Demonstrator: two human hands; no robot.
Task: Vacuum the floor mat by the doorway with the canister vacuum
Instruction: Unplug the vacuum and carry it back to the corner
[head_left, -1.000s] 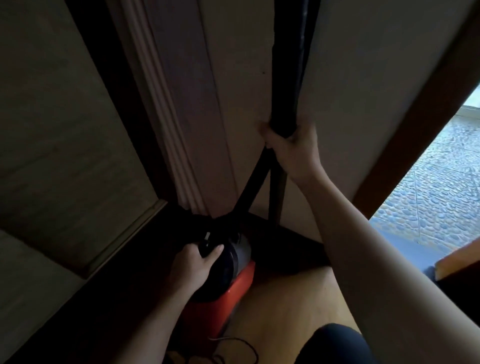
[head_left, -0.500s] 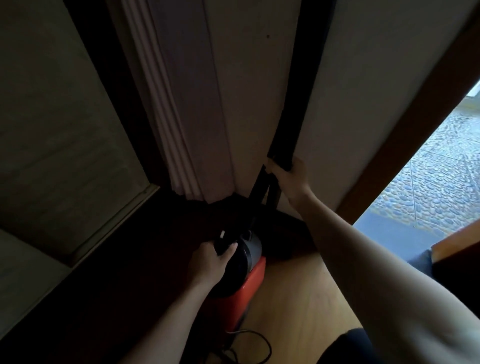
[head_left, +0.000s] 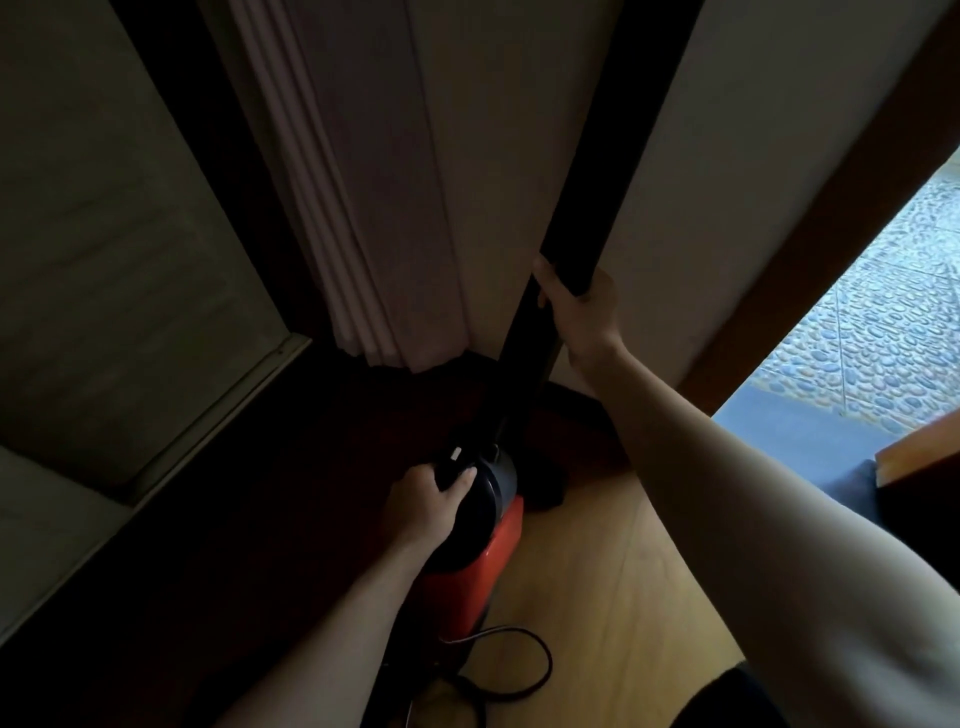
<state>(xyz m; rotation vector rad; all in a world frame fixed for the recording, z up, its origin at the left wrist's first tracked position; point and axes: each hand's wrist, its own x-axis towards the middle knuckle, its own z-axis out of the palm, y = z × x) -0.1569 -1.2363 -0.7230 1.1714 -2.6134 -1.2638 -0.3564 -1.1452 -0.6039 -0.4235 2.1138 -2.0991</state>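
**Both hands on the vacuum in the corner by the doorway**

The vacuum (head_left: 485, 530) stands on the wooden floor (head_left: 623, 597) in a dim corner, close to the foot of the pale wall (head_left: 519, 156). It has a red body and a rounded black top. The left hand (head_left: 428, 501) lies over that black top. Its fingers are curled round the far side and the thumb is pressed on the near edge, just below a small white mark.

A thick black tube (head_left: 634, 156) runs up along the wall and out of the top of the view. The right hand (head_left: 576, 306) is clenched round its lower end, with the fingers (head_left: 543, 267) wrapped over the left side. Below that grip, thinner black parts lead down to the top of the vacuum. It is too dark there to tell how they join.

A black cord (head_left: 540, 660) loops loosely on the floor just in front of the red body. Left of the tube, a ribbed pale moulding (head_left: 332, 234) comes down to the floor.

To the right, past a brown door frame (head_left: 831, 234), a flat grey-blue strip (head_left: 795, 431) lies across the threshold (whether that is the mat, I cannot tell). Beyond it is bright pebbled paving (head_left: 872, 338). The vacuum sits well apart from that strip, inside the room.
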